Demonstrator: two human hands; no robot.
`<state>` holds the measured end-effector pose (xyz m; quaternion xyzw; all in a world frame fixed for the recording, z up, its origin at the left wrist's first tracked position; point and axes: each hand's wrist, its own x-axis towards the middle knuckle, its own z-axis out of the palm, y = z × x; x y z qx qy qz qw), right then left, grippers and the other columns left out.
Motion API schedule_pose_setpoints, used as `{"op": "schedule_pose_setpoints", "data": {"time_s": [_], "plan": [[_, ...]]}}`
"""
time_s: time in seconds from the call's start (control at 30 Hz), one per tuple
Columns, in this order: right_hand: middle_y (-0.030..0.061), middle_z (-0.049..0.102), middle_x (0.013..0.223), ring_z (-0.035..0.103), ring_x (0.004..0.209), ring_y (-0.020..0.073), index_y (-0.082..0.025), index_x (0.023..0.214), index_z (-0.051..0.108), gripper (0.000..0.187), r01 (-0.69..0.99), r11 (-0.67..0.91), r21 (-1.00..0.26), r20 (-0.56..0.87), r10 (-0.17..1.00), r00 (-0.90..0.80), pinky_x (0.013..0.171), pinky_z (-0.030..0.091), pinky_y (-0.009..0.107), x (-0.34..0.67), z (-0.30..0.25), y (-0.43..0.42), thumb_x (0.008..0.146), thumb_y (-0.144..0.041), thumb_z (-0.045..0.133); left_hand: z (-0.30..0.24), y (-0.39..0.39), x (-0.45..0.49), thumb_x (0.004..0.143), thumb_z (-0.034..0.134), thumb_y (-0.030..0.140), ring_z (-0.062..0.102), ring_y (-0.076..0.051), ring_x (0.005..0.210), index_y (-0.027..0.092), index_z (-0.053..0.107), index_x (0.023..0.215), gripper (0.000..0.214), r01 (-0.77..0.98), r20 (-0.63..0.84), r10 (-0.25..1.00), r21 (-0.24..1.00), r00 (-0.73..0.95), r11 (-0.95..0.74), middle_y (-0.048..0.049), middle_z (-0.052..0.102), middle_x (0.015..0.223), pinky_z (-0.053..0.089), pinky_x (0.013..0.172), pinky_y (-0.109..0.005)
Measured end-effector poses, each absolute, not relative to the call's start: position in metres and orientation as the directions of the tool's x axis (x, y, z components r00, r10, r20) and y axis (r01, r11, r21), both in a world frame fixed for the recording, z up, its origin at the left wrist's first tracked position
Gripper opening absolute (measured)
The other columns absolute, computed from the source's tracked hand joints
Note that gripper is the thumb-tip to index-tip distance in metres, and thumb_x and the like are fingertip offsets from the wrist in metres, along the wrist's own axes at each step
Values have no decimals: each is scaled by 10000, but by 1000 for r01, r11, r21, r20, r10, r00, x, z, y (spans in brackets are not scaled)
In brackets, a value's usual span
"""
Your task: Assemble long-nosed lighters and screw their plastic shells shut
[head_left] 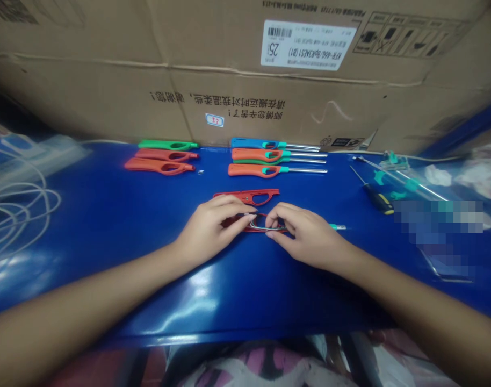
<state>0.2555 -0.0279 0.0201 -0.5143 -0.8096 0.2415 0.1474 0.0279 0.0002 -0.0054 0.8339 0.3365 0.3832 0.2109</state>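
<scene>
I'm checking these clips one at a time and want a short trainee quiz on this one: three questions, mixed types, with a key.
1. True or false: the screwdriver lies to the left of both hands.
2. Which thing are the fingers of the left hand and the right hand at?
A) the blue lighter
B) the nearer red casing
C) the white cable
3. Fill in the blank: beyond the hands, the metal tubes of the lighters point toward the ____ of the picture.

Key:
1. False: the screwdriver lies to their right.
2. B
3. right
</scene>
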Motion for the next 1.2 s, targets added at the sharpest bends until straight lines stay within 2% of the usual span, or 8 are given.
{"op": "schedule_pose_setpoints", "data": {"time_s": [0.1,0.3,0.5,0.63,0.87,0.97,1.1,1.2], "plan": [[-9,629,929,580,799,145,-227,928,588,104,763,383,-521,12,897,-443,704,402,269,255,19,-30,881,-223,680,-5,1,28,942,671,227,654,-122,764,170,770,1053,159,407,475,725,610,499,-680,-46,706,933,518,685,-227],[14,640,995,607,819,154,-227,978,577,48,749,485,-452,74,857,-511,686,410,272,256,16,-31,956,-260,605,-6,3,25,943,659,208,669,-151,832,185,775,1053,161,410,457,696,578,554,-706,-51,683,946,541,765,-270],[17,630,978,591,824,150,-225,983,580,37,698,510,-502,104,837,-537,712,422,274,259,16,-29,966,-203,556,-5,5,23,964,598,185,670,-178,873,169,765,1084,206,435,444,665,516,601,-738,-72,691,952,555,801,-308],[23,605,1005,569,808,140,-221,963,592,18,666,529,-526,93,814,-573,691,420,269,263,20,-29,957,-231,578,-4,6,19,985,550,181,679,-189,907,178,743,1142,249,429,441,622,465,647,-775,-79,703,978,566,816,-315],[37,555,1125,569,782,128,-231,997,653,76,672,583,-457,19,761,-648,693,442,281,269,25,-31,934,-246,614,-3,6,19,946,652,200,690,-158,815,177,779,1029,153,424,439,692,564,573,-708,-54,721,916,563,755,-268],[44,563,1133,578,791,136,-223,1021,648,99,667,608,-430,13,743,-669,685,442,285,270,25,-31,956,-271,592,-3,5,21,943,646,187,693,-165,843,184,782,977,140,418,441,694,571,569,-707,-59,717,937,570,778,-278],[41,595,1073,584,769,141,-218,1026,641,117,681,625,-382,-13,733,-680,652,418,281,269,25,-30,980,-289,560,-3,3,21,965,599,176,690,-187,911,169,774,991,177,449,430,652,485,625,-750,-81,717,1002,570,839,-320],[34,608,1030,584,759,143,-216,1015,641,116,691,627,-360,-19,736,-677,627,397,276,268,25,-29,984,-283,551,4,1,19,997,549,211,669,-217,943,162,773,1018,231,505,398,600,325,694,-799,-100,721,1039,551,841,-361]]}}
